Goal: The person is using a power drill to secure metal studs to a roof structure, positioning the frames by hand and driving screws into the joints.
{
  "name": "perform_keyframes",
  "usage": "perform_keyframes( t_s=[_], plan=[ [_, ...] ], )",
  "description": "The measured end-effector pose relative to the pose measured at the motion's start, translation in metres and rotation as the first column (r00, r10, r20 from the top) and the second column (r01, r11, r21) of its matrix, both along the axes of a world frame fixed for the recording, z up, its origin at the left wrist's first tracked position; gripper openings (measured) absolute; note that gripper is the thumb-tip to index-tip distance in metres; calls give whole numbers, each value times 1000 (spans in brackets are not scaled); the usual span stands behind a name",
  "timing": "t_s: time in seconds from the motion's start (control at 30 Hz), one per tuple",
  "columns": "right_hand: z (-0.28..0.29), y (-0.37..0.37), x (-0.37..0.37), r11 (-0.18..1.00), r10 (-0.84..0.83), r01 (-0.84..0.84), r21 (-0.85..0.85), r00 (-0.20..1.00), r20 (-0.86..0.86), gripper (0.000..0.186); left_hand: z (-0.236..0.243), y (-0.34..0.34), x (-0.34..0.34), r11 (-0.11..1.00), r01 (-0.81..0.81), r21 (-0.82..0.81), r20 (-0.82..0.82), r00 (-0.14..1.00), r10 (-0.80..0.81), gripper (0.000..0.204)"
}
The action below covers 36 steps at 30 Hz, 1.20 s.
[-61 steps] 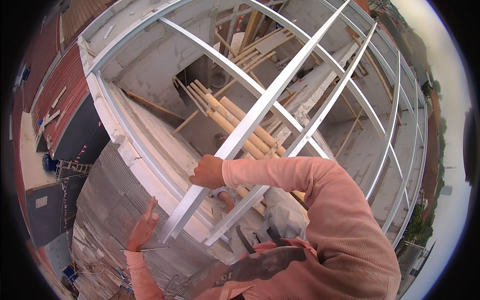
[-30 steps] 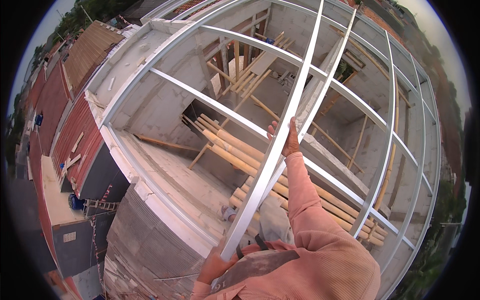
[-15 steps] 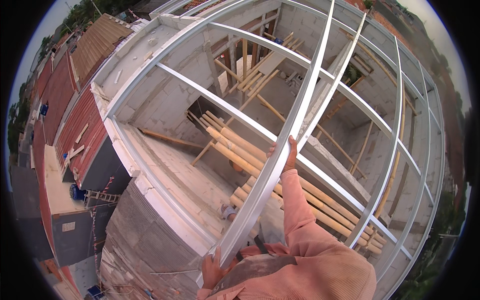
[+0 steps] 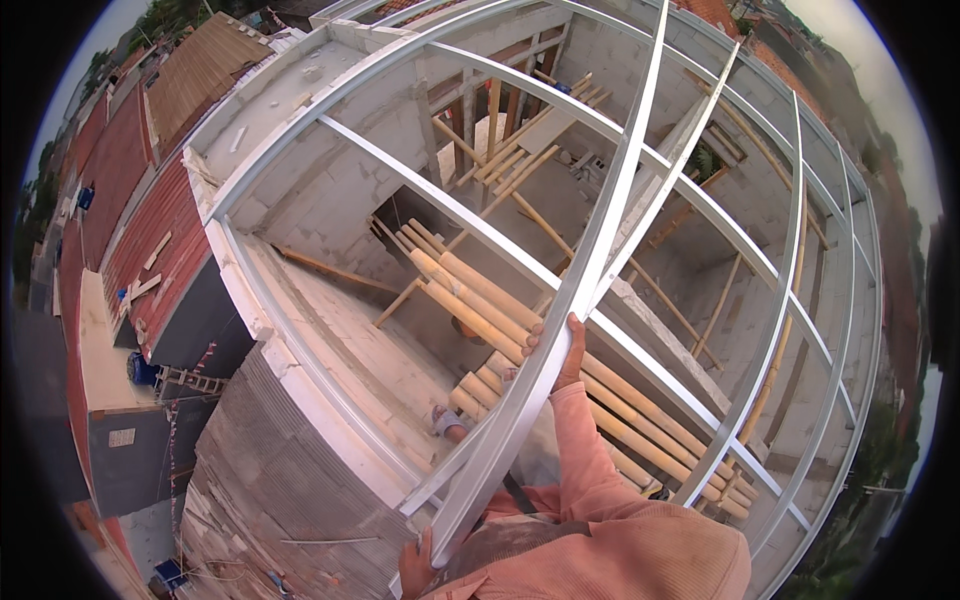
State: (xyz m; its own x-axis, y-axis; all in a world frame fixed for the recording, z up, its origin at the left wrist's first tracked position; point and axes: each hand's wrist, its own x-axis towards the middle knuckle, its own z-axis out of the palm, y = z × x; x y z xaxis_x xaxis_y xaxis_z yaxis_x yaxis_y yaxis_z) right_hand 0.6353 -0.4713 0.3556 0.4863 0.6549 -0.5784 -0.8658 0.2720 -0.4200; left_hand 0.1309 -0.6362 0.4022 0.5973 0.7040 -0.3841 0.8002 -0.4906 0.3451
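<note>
A long silvery metal channel beam (image 4: 505, 450) slants from my body up and away across the roof frame. My right hand (image 4: 566, 352) is wrapped round it, fingers on both sides, just nearer than where it meets a cross bar (image 4: 470, 220). Low at the left, my left hand (image 4: 416, 568) grips the beam's near end, beside the top of the block wall. A second metal channel (image 4: 665, 195) lies close alongside the beam's far part. Close to the near end, a short metal strip (image 4: 432, 485) meets the wall-top rail.
Bundled bamboo poles (image 4: 480, 310) form a platform under the frame. A foot (image 4: 447, 422) shows left of the beam. Below is a deep room with block walls (image 4: 350, 165). Outside the left wall (image 4: 320, 420) is a drop, with red roofs (image 4: 165, 260) beyond.
My right hand has come nearer to me along the beam's line, away from the cross bar. The short strip beside the near end shows more. My view has shifted slightly.
</note>
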Motion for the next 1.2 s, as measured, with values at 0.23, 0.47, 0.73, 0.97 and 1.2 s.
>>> perform_keyframes(
  t_s=[0.23,0.47,0.73,0.97,1.2],
  plan=[
    [9,2,-12,997,42,-37,-72,996,73,52,-24,-32,-11,980,-160,-119,70,983,169,97],
    [0,17,-25,990,135,-131,-48,987,83,51,-33,-70,-12,889,-355,-289,58,920,387,98],
    [-11,32,-42,966,258,-255,-48,963,77,49,-25,-99,0,845,-424,-327,44,886,461,103],
    [-6,56,-80,915,394,-386,-120,917,59,50,15,-96,37,584,-701,-409,-77,664,744,69],
    [0,75,-120,854,515,-505,-125,854,67,51,-16,-154,30,488,-753,-441,-12,549,836,61]
  ],
)
